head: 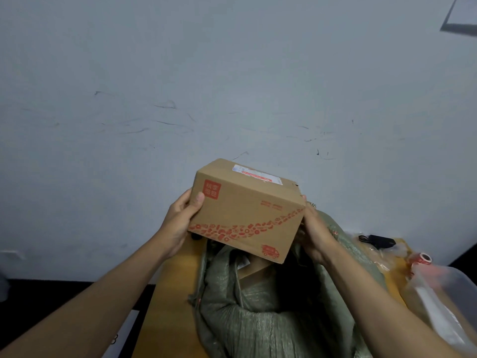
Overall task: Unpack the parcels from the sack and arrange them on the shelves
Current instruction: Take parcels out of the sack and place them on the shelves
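I have the cardboard parcel [245,210] clamped between my two hands just above the open mouth of the green sack [258,313]: my left hand [178,223] grips one end with the thumb curled over its front edge, and my right hand [313,233] presses flat against the other end, its fingers hidden behind the box. To do this well I should keep even pressure from both sides, hold it level, and lift it clear of the sack's rim before I turn toward the shelves, which are out of sight. Another box seems to lie deeper in the sack, below my fingers.
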